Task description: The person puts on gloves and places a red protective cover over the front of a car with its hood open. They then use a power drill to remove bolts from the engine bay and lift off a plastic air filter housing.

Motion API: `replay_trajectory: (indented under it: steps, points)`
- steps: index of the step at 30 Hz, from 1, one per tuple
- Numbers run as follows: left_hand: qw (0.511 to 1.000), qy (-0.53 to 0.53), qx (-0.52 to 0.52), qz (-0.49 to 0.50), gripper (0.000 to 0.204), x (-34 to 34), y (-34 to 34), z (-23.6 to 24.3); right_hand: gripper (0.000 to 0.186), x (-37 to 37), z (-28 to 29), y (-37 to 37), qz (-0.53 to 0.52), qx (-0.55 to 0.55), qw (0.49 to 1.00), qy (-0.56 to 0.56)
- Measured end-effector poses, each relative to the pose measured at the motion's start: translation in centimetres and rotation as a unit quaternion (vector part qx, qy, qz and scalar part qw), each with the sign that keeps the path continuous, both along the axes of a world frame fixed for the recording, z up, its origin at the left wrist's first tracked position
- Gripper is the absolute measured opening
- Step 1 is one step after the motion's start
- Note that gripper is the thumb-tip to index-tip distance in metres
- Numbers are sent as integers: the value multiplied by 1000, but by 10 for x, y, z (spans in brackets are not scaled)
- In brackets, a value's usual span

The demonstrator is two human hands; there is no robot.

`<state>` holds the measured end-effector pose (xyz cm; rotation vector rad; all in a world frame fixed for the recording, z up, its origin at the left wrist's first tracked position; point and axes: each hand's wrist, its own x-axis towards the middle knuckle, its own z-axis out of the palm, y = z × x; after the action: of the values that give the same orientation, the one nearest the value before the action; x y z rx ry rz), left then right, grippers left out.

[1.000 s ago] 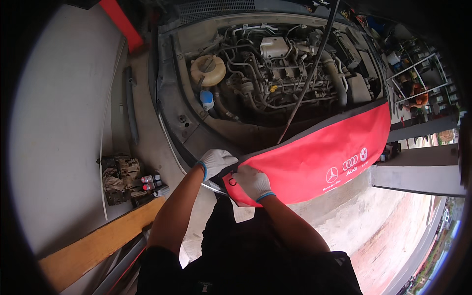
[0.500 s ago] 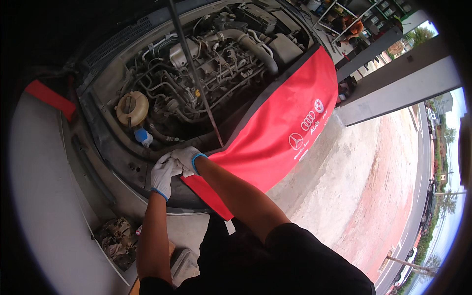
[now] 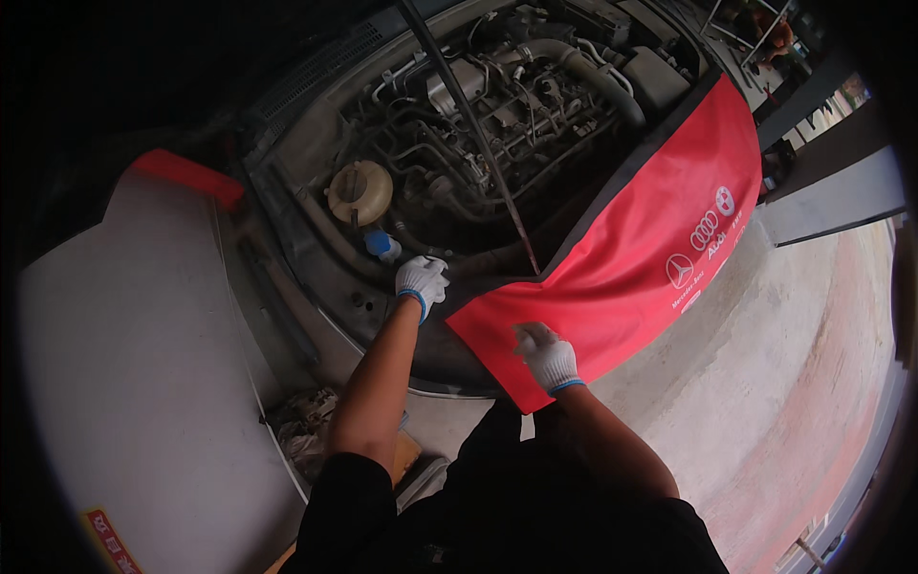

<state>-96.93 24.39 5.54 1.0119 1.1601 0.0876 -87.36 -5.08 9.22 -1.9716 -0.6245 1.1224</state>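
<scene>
In a white glove with a blue cuff, my left hand (image 3: 423, 285) is at the dark front edge of an open engine bay, just below a blue-capped reservoir (image 3: 381, 245). Its fingers are curled closed, and whatever they hold, if anything, is hidden. My right hand (image 3: 548, 358), gloved alike, hovers over or rests on the near end of a red fender cover (image 3: 612, 277). Its stained fingertips are smeared, so their grip cannot be made out. The cover drapes over the car's front. Behind my left hand lies the engine (image 3: 507, 120), with a yellowish round tank (image 3: 360, 193) beside it.
A dark hood prop rod (image 3: 469, 110) slants across the bay. Another red cover (image 3: 186, 175) lies on the grey fender (image 3: 134, 316) at left. Greasy parts (image 3: 306, 426) sit on the floor below. A post (image 3: 832, 206) stands at right; a person (image 3: 773, 40) is far off.
My hands, together at the bay's edge before, are now apart. The right has moved back toward me onto or over the red cover; the left stays at the edge. The view has shifted.
</scene>
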Motion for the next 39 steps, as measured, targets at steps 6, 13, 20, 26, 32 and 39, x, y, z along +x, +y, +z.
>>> replay_trajectory:
  steps: [6,13,20,26,32,39]
  points:
    - [997,-9,33,-72,18,-12,-18,59,52,5,44,108,66,81,956,-274]
    - [870,334,305,-194,48,-6,-17,36,29,-20,-21,176,220,-52,898,-377]
    - [909,179,374,-31,28,-18,2,7,36,-13,-33,197,174,-60,907,-379]
    - [865,156,477,14,20,-90,-7,29,35,5,-39,206,308,-61,854,-414]
    - [879,174,436,-77,16,-190,-116,13,36,-31,-15,184,253,-110,860,-429]
    - [957,234,51,-167,34,-333,-268,-117,34,-49,71,64,211,-10,927,-309]
